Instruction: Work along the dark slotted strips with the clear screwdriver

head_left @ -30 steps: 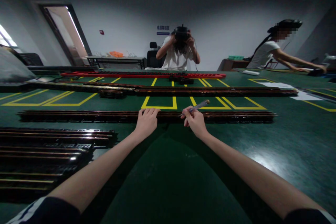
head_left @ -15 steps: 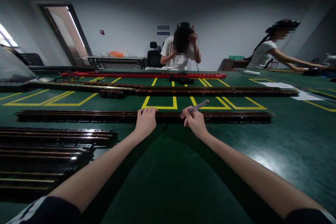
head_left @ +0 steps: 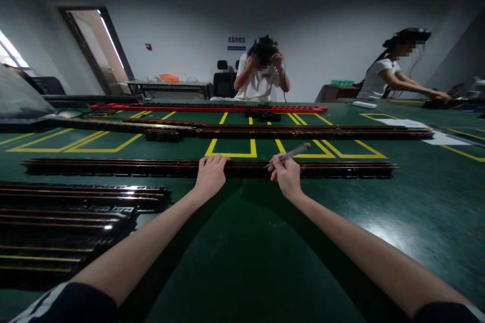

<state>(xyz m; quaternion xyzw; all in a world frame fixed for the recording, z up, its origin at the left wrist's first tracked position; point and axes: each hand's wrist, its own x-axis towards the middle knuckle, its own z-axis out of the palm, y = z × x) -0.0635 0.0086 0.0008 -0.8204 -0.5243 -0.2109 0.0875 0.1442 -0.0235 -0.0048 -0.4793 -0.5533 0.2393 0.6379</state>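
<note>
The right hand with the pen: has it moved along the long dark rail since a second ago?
Yes. The right hand and pen slid slightly right along the dark rail, judged against the yellow floor lines.

Bare forearms run from short dark sleeves (head_left: 76,303) edged with white stripes at both shoulders

That long dark strip (head_left: 113,167) with coppery edges lies flat across the green table, running left to right. The clear pen-like tool (head_left: 291,153) is slim with a purple bit inside, tilted up to the right just above the strip.
</note>
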